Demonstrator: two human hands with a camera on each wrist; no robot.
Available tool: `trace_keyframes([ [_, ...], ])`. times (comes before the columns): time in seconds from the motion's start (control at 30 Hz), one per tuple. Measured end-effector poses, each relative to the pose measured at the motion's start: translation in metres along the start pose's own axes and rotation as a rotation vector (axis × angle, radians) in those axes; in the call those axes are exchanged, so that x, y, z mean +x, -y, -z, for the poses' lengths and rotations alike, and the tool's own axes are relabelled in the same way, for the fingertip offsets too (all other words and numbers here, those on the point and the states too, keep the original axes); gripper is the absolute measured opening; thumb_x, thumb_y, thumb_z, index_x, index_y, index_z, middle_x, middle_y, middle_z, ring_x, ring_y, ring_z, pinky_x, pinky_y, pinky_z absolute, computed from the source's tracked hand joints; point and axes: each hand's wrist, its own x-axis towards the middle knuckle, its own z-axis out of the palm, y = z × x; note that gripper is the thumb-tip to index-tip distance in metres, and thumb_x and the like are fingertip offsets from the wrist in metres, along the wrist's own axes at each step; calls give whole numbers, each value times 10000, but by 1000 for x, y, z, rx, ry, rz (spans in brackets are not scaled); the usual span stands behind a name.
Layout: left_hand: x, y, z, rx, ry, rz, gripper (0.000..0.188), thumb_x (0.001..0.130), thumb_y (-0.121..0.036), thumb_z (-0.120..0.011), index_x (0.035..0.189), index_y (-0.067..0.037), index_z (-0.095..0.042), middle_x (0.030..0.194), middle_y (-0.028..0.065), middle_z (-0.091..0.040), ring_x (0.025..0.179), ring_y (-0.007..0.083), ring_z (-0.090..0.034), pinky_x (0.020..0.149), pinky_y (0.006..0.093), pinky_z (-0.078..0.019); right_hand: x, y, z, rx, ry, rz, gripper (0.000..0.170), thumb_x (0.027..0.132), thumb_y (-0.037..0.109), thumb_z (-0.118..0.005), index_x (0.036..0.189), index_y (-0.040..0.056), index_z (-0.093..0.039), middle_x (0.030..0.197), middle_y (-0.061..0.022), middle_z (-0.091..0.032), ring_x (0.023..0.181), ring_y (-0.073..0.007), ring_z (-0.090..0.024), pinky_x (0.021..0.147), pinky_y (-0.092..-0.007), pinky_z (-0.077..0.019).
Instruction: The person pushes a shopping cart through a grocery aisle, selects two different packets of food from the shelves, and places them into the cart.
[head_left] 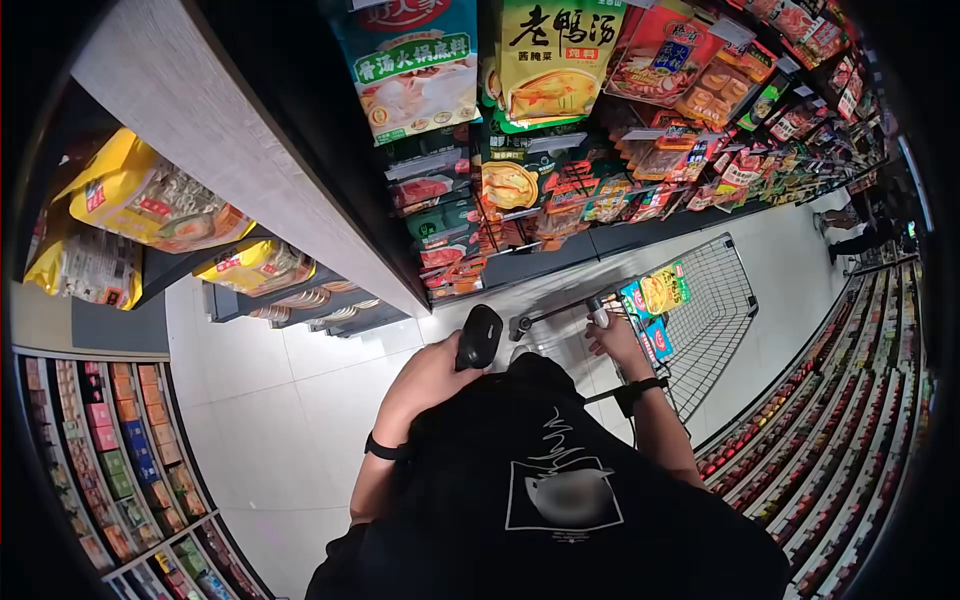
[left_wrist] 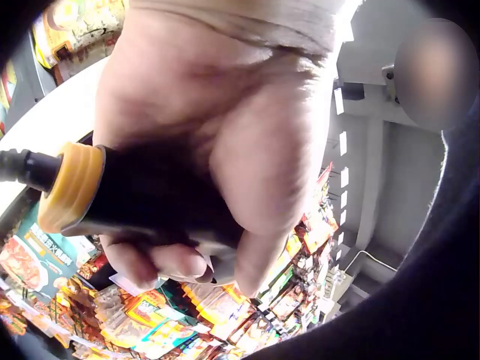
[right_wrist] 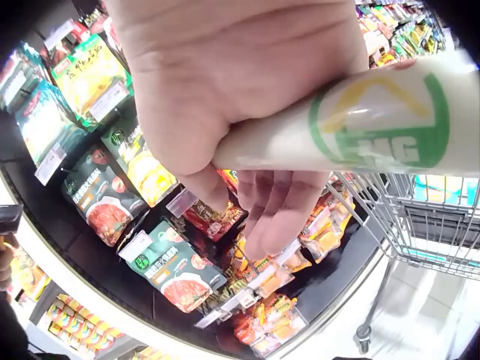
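In the head view my left hand (head_left: 425, 385) grips a black handheld device (head_left: 480, 337) in front of the body. The left wrist view shows fingers of the left hand (left_wrist: 202, 142) curled round the black grip (left_wrist: 161, 199), which has a yellow ring (left_wrist: 73, 187) at its end. My right hand (head_left: 620, 345) is at the handle of a wire shopping cart (head_left: 715, 320). Seen from the right wrist, the hand (right_wrist: 247, 97) holds the pale cart handle (right_wrist: 375, 127) with bent fingers. A yellow packet (head_left: 660, 290) and a blue packet (head_left: 658, 340) lie in the cart.
A shelf wall of hanging food packets (head_left: 555, 65) runs ahead and to the right. A pale shelf edge (head_left: 250, 140) with yellow bags (head_left: 150, 195) stands at the left. Long stocked shelves (head_left: 800, 440) line the right, and a person (head_left: 865, 225) stands far down the aisle.
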Motion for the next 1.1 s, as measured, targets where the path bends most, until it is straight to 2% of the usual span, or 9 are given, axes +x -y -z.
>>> trace_keyframes([
  [0.37,16,-4,0,44,44,-44,489,925,-342,-836,1239,-6,-670,1049,265,-788,1018,474,-753,884,489,-582,-6,2,-5,-132,-76,47,381,997,213,-703,1309,-4,-683,894,-138,-819,685,-220,-801,638,-382,-653],
  [0.8,14,-2,1,42,55,-16,503,936,-362,-834,1255,-13,-665,1039,262,-788,1009,472,-753,879,491,-578,-3,12,-5,-52,-77,39,330,999,137,-681,1302,7,-696,873,-118,-797,659,-205,-773,592,-359,-623],
  [0.9,16,0,2,59,48,-13,503,937,-370,-833,1244,-11,-661,1019,269,-782,996,476,-751,871,494,-577,-6,15,-5,-94,-78,51,329,993,149,-687,1280,-14,-691,951,-121,-807,693,-192,-784,615,-344,-636],
  [1.1,12,0,3,42,39,-24,492,933,-355,-834,1228,-1,-660,1011,278,-778,994,483,-747,869,504,-577,-6,14,-7,-110,-93,75,319,997,137,-683,1273,-23,-683,933,-132,-804,694,-206,-788,619,-355,-643],
])
